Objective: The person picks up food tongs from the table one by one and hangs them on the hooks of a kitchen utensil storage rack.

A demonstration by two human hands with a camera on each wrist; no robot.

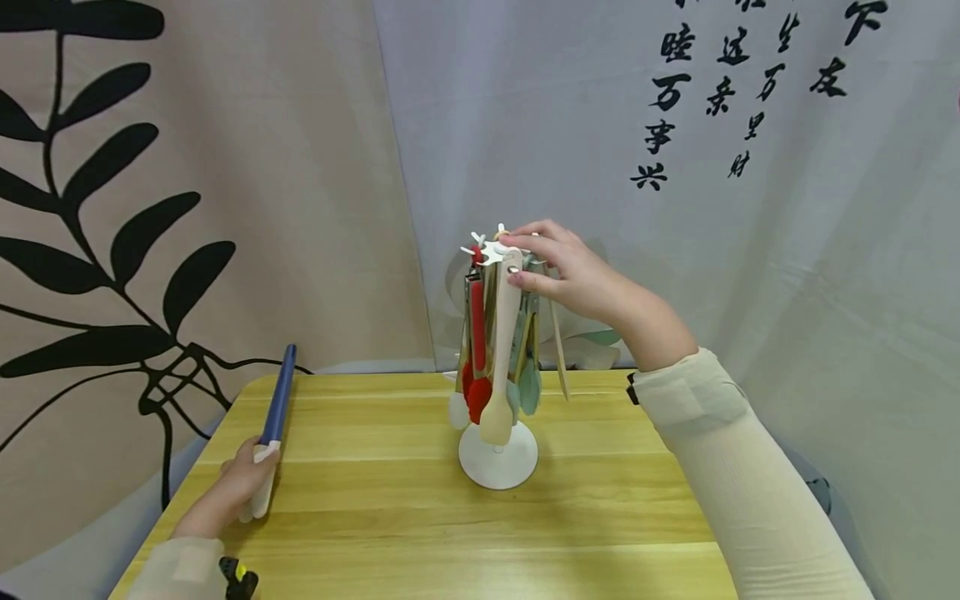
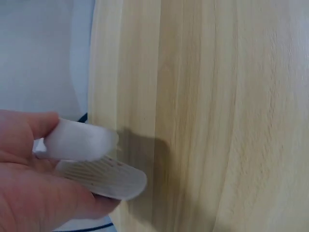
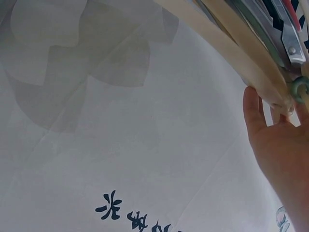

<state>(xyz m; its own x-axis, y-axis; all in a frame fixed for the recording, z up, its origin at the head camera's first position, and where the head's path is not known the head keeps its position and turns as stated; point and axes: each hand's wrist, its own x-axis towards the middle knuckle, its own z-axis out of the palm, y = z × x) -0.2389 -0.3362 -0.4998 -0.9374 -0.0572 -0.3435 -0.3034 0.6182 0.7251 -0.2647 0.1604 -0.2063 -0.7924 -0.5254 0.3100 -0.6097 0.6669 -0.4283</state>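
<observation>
My left hand (image 1: pixel 240 483) holds a pair of food tongs (image 1: pixel 279 396) with a blue handle over the table's left side. Its grip is around their white end, and the left wrist view shows two rounded white tips (image 2: pixel 120 186), the lower one ribbed, between thumb and fingers. A white utensil rack (image 1: pixel 498 467) stands upright with several kitchen tools hanging from it. My right hand (image 1: pixel 566 271) rests at its top, fingers reaching across the hooks and thumb at the upper handle of a cream spoon-shaped utensil (image 1: pixel 501 358). Nearby hang red utensils (image 1: pixel 480 396) and a green utensil (image 1: pixel 529 387).
The wooden table (image 1: pixel 375 517) ends at a left edge near the tongs. Behind it hangs a curtain (image 1: pixel 315 208) printed with dark leaves and black characters. Wooden handles (image 3: pixel 236 53) and a metal tool (image 3: pixel 289 41) fill the right wrist view's upper right corner.
</observation>
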